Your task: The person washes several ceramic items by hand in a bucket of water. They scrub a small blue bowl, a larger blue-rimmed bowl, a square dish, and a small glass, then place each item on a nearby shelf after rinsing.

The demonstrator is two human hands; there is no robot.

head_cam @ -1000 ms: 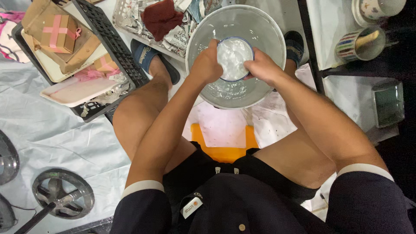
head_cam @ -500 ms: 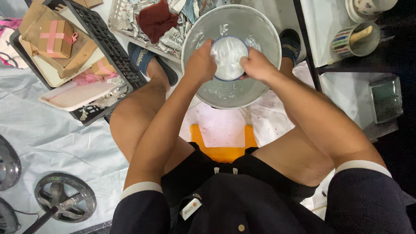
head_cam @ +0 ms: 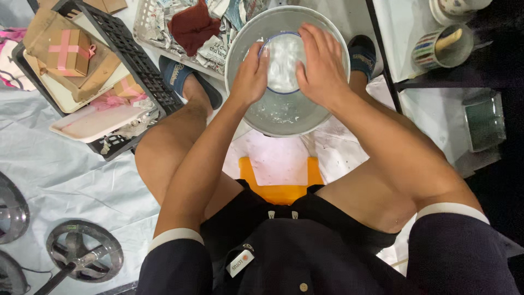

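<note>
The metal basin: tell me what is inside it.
Inside the metal basin sits a round white dish with a blue rim, in wet, soapy-looking residue. The left hand and right hand grip its sides, hiding its edges there and whatever lies underneath.

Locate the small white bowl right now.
Head view, top centre: the small white bowl sits inside the big metal basin, gripped between the left hand and right hand, ahead of the knees.
</note>
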